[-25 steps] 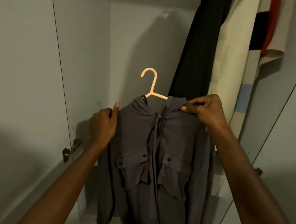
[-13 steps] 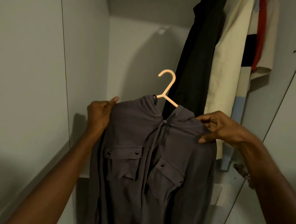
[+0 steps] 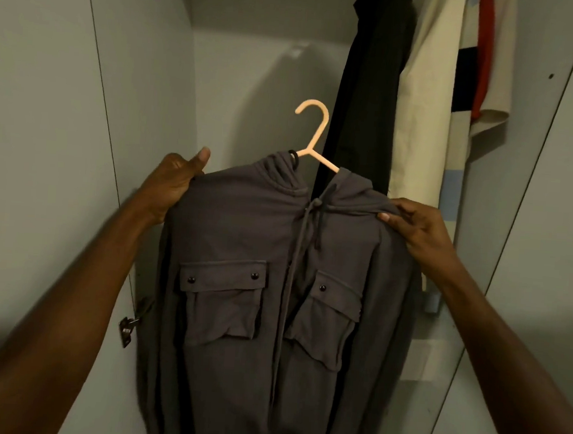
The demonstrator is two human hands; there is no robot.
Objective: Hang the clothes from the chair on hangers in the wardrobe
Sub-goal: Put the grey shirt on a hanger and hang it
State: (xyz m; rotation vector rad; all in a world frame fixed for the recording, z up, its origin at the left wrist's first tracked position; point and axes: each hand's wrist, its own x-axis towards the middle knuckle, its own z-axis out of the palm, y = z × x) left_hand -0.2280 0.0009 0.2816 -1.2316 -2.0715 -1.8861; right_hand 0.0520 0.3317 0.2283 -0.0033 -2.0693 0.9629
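Observation:
A dark grey hooded jacket with two flap chest pockets hangs on a pale peach plastic hanger. The hanger's hook sticks up free above the collar, inside the open wardrobe. My left hand grips the jacket's left shoulder, thumb up. My right hand pinches the cloth at the right shoulder. The hanger's arms are hidden under the jacket.
A black garment and a cream garment with red, black and light blue stripes hang at the right of the wardrobe. Pale wardrobe walls enclose the space. A metal hinge sits on the left panel.
The jacket's shoulders have been spread wider on the hanger. My right hand slid from the collar out to the right shoulder. The view tilted up slightly.

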